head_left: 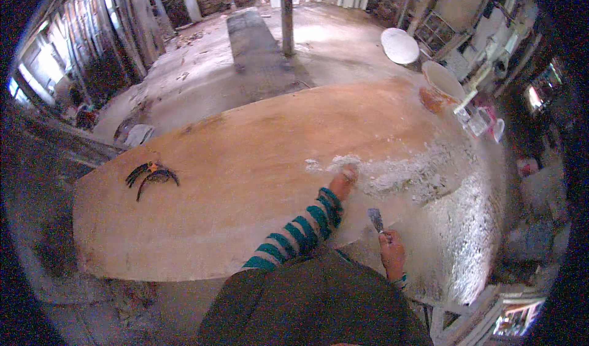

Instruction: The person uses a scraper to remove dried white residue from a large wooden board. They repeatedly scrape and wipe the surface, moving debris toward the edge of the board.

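Note:
My left hand [345,180], at the end of a green-and-beige striped sleeve, reaches over the wooden board [245,180]. Its fingers look curled at the near edge of a band of white crumbly lumps [405,177]; whether they pinch any is too small to make out. Closer to my body, my right hand [392,257] grips the handle of a putty knife [375,219]. The knife's flat blade points up and away from me, apart from the lumps.
A black curved object with an orange part [153,173] lies on the board's left. Rough white material [472,241] covers the right end. A white bucket [443,81] and a round white lid [400,46] stand far right. Beyond the board rises a post [286,17].

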`<state>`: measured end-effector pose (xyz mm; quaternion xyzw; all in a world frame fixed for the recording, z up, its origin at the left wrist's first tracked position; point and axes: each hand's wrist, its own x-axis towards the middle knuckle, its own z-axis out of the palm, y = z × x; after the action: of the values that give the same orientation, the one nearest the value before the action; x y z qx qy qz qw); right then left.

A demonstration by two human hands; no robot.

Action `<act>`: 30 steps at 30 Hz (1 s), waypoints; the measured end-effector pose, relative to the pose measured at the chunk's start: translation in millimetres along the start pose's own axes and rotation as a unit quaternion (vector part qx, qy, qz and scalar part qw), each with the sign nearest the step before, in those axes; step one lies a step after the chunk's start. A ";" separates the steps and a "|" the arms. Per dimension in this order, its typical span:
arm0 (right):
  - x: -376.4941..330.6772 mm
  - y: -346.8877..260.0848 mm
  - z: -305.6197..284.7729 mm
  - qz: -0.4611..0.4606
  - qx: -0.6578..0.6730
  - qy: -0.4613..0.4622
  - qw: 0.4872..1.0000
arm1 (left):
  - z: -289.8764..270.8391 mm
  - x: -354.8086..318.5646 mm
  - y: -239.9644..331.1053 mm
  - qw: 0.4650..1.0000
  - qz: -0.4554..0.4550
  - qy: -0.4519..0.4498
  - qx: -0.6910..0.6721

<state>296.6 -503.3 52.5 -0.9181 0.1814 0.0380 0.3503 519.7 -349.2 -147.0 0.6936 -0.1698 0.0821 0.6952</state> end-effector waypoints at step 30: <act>137.4 74.6 -127.2 -0.144 0.044 -0.113 0.982 | -134.1 42.2 87.4 0.902 -0.234 0.223 0.285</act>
<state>390.4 -680.3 74.1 -0.9081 0.0081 0.0833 0.4102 544.7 -219.1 -47.7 0.8456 0.1873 0.1142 0.4866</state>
